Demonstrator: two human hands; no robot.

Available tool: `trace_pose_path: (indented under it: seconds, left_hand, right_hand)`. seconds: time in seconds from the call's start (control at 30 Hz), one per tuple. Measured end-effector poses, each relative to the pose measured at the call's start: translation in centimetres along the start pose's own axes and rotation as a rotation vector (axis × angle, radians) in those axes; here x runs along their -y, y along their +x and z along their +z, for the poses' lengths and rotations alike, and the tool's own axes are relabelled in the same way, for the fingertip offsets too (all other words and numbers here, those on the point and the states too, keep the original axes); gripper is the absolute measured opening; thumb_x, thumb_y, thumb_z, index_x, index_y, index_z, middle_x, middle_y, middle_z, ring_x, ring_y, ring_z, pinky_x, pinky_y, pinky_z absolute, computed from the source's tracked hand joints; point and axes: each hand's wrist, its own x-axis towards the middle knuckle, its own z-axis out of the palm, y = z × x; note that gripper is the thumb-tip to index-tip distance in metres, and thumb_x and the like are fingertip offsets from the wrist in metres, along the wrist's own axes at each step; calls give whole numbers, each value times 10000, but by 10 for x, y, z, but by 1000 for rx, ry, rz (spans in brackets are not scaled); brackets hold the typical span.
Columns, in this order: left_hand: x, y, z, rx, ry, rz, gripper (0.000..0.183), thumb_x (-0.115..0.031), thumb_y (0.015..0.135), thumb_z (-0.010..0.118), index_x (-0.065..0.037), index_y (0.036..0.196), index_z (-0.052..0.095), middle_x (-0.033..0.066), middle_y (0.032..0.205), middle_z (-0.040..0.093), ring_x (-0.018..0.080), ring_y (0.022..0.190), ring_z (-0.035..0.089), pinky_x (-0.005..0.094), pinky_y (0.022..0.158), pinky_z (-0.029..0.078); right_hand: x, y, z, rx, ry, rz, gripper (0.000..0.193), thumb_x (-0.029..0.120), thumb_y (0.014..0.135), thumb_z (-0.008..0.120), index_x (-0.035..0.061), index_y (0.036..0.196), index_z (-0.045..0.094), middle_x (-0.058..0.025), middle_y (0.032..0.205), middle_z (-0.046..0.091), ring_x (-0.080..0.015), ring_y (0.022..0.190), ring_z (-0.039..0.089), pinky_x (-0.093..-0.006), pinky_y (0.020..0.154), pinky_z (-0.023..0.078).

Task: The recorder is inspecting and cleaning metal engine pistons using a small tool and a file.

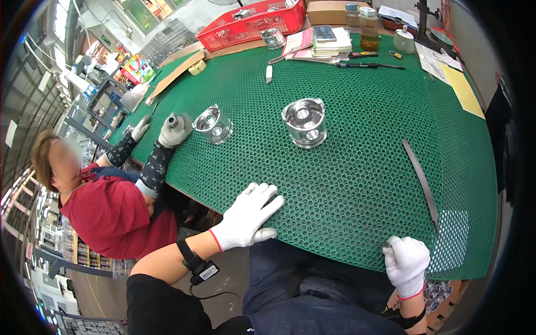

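My left hand (251, 216), in a white knit glove with a red cuff, lies flat near the front edge of the green mat (346, 184), fingers stretched out and holding nothing. My right hand (406, 261), gloved likewise, is closed in a fist at the mat's front right edge; whatever it may hold is hidden. Beyond my hands stands a shiny metal piston (305, 124), upright with its hollow showing. A second piston (213, 125) is farther left, near the co-worker. Past my right hand, a long, narrow, dark metal file (422, 181) lies along the mat.
At left, a co-worker in a red shirt (114, 215) grips a short metal cylinder (172, 119) in a gloved hand (174, 134). At the back are a red crate (251, 28), another piston (272, 38), papers with a phone (324, 33), a jar (368, 30) and a yellow sheet (460, 89).
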Motion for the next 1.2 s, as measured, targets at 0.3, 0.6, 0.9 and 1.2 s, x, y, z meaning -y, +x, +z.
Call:
trace_pose_path:
  seconds: [0.3, 0.6, 0.9, 1.2]
  left_hand:
    - [-6, 2, 4, -46, -61, -10, 849, -419, 752, 745, -4, 1426, 439, 260, 1435, 431, 439, 1357, 406, 562, 1164, 301]
    - [-16, 51, -52, -198, 54, -25, 742, -330, 718, 817, -33, 1323, 507, 178, 1255, 546, 340, 1188, 532, 481, 1046, 405]
    - [28, 150, -19, -350, 302, -298, 393, -159, 826, 653, -2, 1187, 654, 216, 1201, 613, 368, 1159, 534, 540, 1049, 390]
    - [12, 140, -20, -317, 259, -163, 170, -207, 853, 645, -133, 982, 727, 120, 993, 712, 341, 993, 663, 530, 1056, 433]
  right_hand:
    - [-17, -18, 8, -48, 38, -14, 128, 96, 852, 649, 46, 970, 650, -145, 783, 571, -357, 722, 572, -444, 661, 442]
    - [-27, -17, 20, -71, 52, -50, 98, 73, 895, 615, 19, 973, 642, -151, 794, 576, -351, 713, 564, -432, 657, 441]
    - [-22, -15, 22, -110, 45, -91, 106, 68, 875, 623, 26, 970, 644, -148, 787, 582, -349, 717, 577, -429, 646, 445]
    - [-33, -18, 17, -56, 34, -73, 124, 61, 866, 618, 33, 984, 643, -152, 787, 574, -356, 719, 574, -433, 653, 446]
